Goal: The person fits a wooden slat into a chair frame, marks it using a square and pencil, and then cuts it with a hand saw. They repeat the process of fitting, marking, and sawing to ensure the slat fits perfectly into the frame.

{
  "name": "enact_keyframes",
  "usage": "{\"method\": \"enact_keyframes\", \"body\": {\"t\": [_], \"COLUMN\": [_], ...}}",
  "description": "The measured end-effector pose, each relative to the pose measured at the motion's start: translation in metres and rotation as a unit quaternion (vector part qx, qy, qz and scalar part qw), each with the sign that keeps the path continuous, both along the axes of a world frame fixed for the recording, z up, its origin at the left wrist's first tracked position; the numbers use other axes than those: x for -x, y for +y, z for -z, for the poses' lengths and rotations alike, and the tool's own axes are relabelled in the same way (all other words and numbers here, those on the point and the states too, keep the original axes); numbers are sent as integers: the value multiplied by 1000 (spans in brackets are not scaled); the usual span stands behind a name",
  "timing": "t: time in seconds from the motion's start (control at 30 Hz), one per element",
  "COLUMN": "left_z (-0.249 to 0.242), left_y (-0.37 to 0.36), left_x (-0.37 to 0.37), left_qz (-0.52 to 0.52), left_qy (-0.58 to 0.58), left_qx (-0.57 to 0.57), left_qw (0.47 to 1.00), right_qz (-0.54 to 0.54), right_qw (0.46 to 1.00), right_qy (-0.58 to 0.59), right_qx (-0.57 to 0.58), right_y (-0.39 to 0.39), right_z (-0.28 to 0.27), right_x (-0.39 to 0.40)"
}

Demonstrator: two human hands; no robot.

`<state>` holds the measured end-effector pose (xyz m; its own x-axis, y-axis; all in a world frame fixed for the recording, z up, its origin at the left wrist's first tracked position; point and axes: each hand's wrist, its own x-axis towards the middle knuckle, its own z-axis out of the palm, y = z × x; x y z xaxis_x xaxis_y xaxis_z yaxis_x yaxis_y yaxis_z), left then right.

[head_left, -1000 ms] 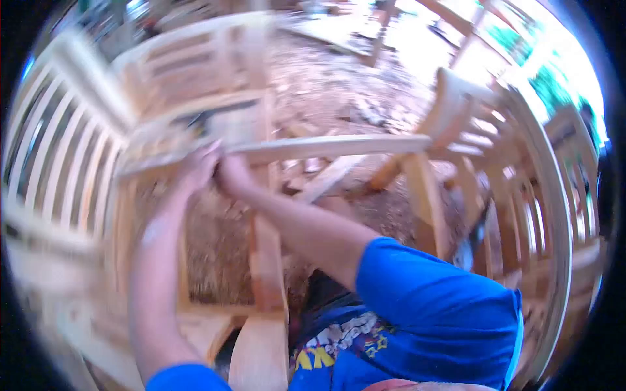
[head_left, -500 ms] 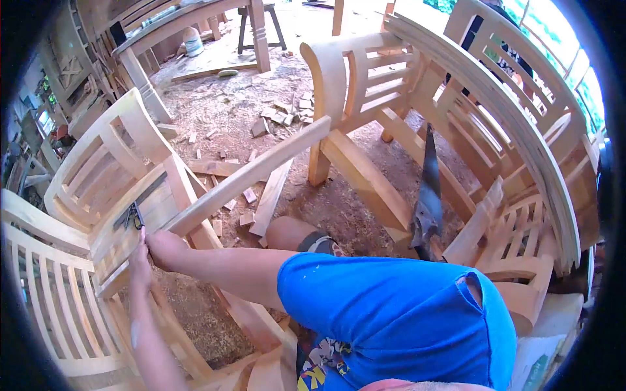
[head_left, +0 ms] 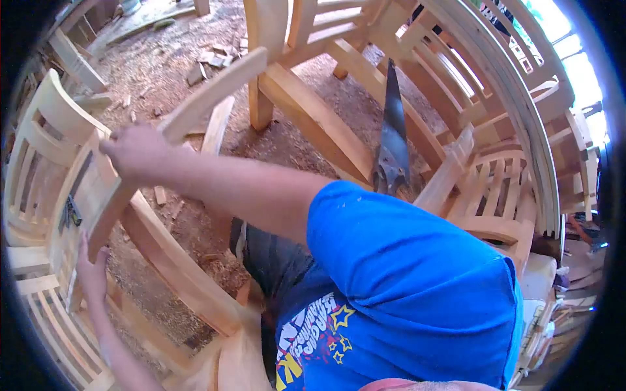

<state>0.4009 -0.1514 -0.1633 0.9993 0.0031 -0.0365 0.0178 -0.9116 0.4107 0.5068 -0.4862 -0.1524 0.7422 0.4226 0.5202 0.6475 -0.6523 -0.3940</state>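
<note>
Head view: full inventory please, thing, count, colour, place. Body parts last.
Long wooden strip: 1, pale, slanting across upper left
Slatted wooden frames: several, overlapping, pale to tan, left and right
Long curved boards: several, stacked, pale, right
Handsaw: 1, dark blade, right of centre, tip up
Small dark tool: 1, type unclear, on board at left
Offcuts: several, pale brown, ground, upper left
Ground: 1, reddish brown, littered, beneath
Shirt: 1, blue, printed, lower centre
Right hand: 1, skin tone, on strip
Left hand: 1, skin tone, at strip's lower end
</note>
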Motion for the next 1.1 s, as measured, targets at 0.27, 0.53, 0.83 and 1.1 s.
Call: {"method": "enact_keyframes", "body": {"t": [0.27, 0.53, 0.83, 1.1], "left_z": [10, -43, -71, -16], "left_y": [1, -14, 26, 23], "left_x": [1, -7, 50, -4], "left_qz": [-23, -105, -89, -48], "left_qy": [-11, 42, -49, -7], "left_qx": [36, 13, -214, -244], "left_qw": [999, 994, 971, 969], "right_qz": [-40, -44, -59, -45], "right_qw": [975, 980, 976, 962], "right_qy": [146, 80, 87, 61], "right_qx": [162, 179, 191, 264], "right_y": [-39, -31, -26, -6], "right_z": [-5, 10, 28, 6], "right_x": [-8, -12, -17, -18]}}
